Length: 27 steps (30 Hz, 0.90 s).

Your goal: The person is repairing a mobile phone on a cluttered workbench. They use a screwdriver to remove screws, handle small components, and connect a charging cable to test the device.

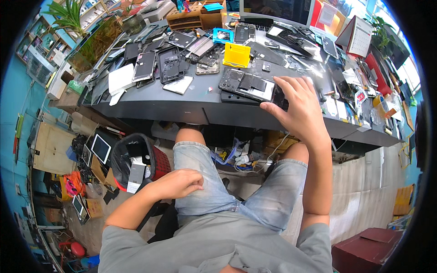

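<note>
I take the yellow stand (236, 55) as my landmark: the opened phone (249, 84) lies just on its near side and reaches to its right, on a dark slab (233, 97) close to the front edge of the desk (200, 97). My right hand (298, 102), nearer than the stand and to its right, arches over the phone's right end, thumb and fingers apart; I cannot tell whether they grip it or merely touch. My left hand (183, 183) is well below the stand, at the left thigh (193, 157), loosely curled with nothing visible in it

The main risk, as I judge it, is a drag toward the body: with the slab so near the edge, a snagging thumb could tip the phone off the near side. With only one hand there, a sideways push could also swivel it. Reaching past it, I could flick away the small dark module (266, 66) right of the stand

For room, I would favour the strip near and left of the stand, between the phone and the white packet (179, 85); farther left, beyond the packet, the phone housing (170, 64) crowds any low path
</note>
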{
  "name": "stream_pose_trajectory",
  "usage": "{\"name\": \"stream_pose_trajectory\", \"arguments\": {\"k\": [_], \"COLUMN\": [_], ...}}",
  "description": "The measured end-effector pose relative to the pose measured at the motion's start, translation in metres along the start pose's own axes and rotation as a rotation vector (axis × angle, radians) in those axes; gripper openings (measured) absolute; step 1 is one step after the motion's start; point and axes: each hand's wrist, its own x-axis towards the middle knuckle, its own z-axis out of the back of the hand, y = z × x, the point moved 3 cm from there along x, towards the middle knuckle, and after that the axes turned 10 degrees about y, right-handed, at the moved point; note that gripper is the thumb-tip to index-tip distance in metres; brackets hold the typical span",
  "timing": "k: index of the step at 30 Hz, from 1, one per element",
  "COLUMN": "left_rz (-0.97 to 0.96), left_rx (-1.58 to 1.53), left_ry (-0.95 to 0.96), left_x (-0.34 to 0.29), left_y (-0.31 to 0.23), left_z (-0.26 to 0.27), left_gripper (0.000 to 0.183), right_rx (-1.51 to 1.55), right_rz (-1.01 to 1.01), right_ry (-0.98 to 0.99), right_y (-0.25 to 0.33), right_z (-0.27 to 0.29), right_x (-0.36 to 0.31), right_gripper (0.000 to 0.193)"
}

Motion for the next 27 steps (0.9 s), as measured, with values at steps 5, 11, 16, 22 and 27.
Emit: {"name": "stream_pose_trajectory", "arguments": {"k": [5, 11, 16, 22, 27], "left_rz": [-0.127, -0.186, -0.193, -0.191, -0.143], "left_rx": [0.077, 0.164, 0.252, 0.325, 0.31], "left_ry": [-0.187, -0.607, -0.62, -0.549, -0.438], "left_x": [0.006, 0.058, 0.095, 0.108, 0.11], "left_y": [-0.02, -0.049, -0.046, -0.047, -0.055], "left_z": [0.032, 0.164, 0.201, 0.211, 0.22], "left_gripper": [0.018, 0.012, 0.016, 0.014, 0.012], "right_rx": [0.041, -0.005, 0.001, 0.029, 0.03], "right_rz": [0.004, 0.015, 0.009, 0.013, 0.022], "right_ry": [0.044, 0.061, 0.044, 0.043, 0.056], "right_y": [0.001, -0.002, 0.002, 0.0, 0.0], "right_z": [-0.003, -0.003, -0.004, -0.005, -0.001], "right_x": [0.008, 0.005, 0.008, 0.007, 0.008], "right_gripper": [0.067, 0.067, 0.066, 0.064, 0.065]}}
